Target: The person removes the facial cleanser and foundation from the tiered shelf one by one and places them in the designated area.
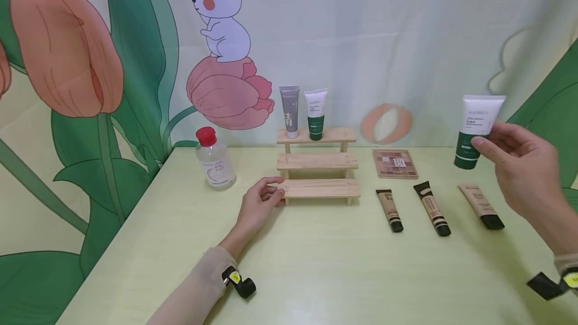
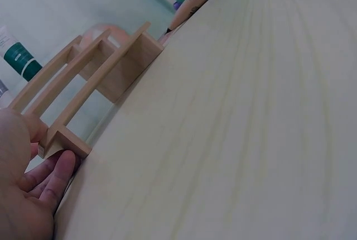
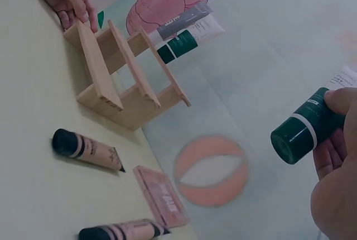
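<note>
My right hand pinches a white and green squeeze tube upright, cap down, above the table's right side. The right wrist view shows its green cap near the thumb. My left hand grips the left end of the lowest step of a small three-tier wooden stand; in the left wrist view thumb and fingers close on that corner. On the top step stand a grey tube and, to its right, a similar white and green tube.
Left of the stand is a clear bottle with a red cap. On the right lie an eyeshadow palette, a small beige tube, a black-ended tube and a beige tube with black cap. A printed curtain hangs behind.
</note>
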The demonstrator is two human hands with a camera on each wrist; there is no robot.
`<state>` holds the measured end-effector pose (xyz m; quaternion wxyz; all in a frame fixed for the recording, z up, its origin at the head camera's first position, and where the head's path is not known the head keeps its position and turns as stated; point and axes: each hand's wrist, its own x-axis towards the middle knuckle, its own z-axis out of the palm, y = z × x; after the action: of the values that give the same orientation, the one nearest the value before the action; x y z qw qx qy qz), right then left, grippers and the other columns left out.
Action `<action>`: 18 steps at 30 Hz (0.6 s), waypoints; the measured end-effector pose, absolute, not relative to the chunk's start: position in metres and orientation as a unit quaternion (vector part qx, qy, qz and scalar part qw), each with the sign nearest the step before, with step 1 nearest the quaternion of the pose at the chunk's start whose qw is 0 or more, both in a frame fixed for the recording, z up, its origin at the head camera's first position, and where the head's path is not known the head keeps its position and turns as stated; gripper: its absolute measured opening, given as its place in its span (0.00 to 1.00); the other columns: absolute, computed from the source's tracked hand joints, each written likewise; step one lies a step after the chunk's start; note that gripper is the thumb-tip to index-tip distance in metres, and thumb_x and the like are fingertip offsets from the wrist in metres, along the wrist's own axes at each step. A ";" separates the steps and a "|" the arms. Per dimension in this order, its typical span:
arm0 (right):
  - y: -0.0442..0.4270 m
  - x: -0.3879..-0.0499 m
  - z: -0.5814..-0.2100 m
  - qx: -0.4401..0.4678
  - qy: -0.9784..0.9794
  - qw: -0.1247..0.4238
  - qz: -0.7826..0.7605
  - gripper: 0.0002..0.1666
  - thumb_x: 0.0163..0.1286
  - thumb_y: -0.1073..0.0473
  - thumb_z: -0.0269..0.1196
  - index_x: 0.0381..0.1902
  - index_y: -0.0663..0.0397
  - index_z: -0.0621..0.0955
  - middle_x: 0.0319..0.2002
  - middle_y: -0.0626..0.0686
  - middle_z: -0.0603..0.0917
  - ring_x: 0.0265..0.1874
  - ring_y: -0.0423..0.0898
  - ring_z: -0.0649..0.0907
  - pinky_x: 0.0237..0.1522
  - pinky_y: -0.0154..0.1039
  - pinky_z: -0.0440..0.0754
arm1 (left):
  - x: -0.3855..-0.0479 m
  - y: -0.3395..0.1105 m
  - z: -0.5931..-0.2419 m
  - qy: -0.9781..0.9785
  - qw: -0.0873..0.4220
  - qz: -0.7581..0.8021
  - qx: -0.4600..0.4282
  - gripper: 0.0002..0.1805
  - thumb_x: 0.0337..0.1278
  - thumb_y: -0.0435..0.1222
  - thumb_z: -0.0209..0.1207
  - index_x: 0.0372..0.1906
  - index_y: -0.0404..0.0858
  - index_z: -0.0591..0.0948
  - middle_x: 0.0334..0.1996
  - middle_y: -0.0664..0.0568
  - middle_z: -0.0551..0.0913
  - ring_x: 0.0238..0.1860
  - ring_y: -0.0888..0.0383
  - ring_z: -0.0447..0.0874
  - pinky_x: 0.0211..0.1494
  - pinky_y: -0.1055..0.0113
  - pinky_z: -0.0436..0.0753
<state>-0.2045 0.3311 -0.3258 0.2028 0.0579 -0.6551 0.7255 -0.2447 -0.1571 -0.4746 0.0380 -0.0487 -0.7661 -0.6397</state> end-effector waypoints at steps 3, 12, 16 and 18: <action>0.340 -0.191 -0.337 0.059 -0.637 0.202 0.741 0.21 0.75 0.72 0.71 0.64 0.58 0.87 0.56 0.48 0.84 0.54 0.42 0.80 0.59 0.19 0.82 | -0.244 -0.157 -0.475 -0.769 0.038 -0.637 -0.048 0.17 0.80 0.33 0.67 0.67 0.41 0.86 0.48 0.41 0.91 0.47 0.49 0.94 0.54 0.60 0.95; 0.367 -0.163 -0.373 0.098 -0.624 0.221 0.743 0.22 0.79 0.79 0.62 0.67 0.64 0.85 0.54 0.46 0.89 0.52 0.39 0.84 0.65 0.20 0.78 | -0.243 -0.157 -0.476 -0.774 0.040 -0.630 -0.051 0.16 0.80 0.34 0.67 0.66 0.42 0.86 0.48 0.42 0.91 0.46 0.52 0.94 0.52 0.63 0.95; 0.382 -0.154 -0.393 0.128 -0.609 0.221 0.751 0.24 0.80 0.83 0.57 0.67 0.68 0.84 0.53 0.48 0.90 0.53 0.40 0.84 0.61 0.19 0.79 | -0.244 -0.157 -0.476 -0.778 0.045 -0.624 -0.055 0.16 0.81 0.34 0.66 0.66 0.42 0.87 0.47 0.42 0.92 0.46 0.49 0.95 0.50 0.64 0.94; 0.389 -0.148 -0.405 0.129 -0.615 0.224 0.745 0.24 0.80 0.83 0.56 0.66 0.68 0.84 0.53 0.47 0.90 0.53 0.39 0.84 0.60 0.19 0.78 | -0.244 -0.157 -0.476 -0.780 0.047 -0.621 -0.055 0.15 0.81 0.34 0.66 0.66 0.43 0.87 0.47 0.42 0.92 0.46 0.48 0.95 0.49 0.65 0.94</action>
<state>-0.1475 0.3888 -0.4050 0.2243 0.1290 -0.6145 0.7453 -0.2441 -0.1573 -0.4755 0.0466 -0.0550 -0.7804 -0.6212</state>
